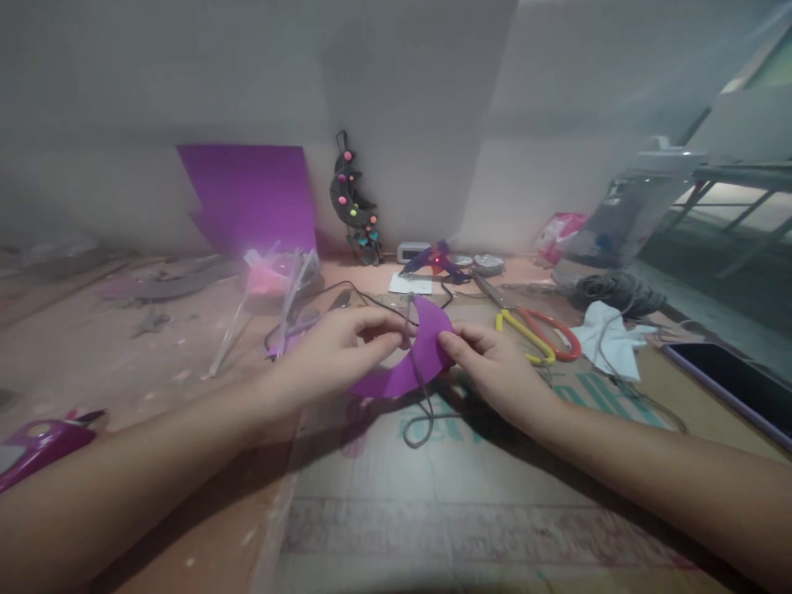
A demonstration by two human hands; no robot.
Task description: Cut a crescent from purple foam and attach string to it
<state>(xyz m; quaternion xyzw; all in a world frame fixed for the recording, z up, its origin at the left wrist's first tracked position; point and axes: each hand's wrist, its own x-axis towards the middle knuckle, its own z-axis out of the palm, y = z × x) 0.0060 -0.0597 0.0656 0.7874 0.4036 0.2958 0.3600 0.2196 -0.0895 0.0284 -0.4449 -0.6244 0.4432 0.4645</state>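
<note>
A purple paper crescent (426,342) is held above the table, tips toward the left. My right hand (495,367) grips its outer edge between thumb and fingers. On the inner side of the curve, my left hand (337,351) pinches a strand of grey yarn (419,446) near the upper tip. The yarn crosses the crescent's face and hangs below it in a loose loop. My left fingertips partly hide where yarn and paper meet.
Behind my hands lie a glue gun (438,261) and scissors (537,334) with yellow and orange handles. Rightward are a yarn ball (619,293), white tissue (612,338), phone (736,384) and clear jug (640,198). A purple sheet (253,194) and dark crescent ornament (346,196) lean on the wall.
</note>
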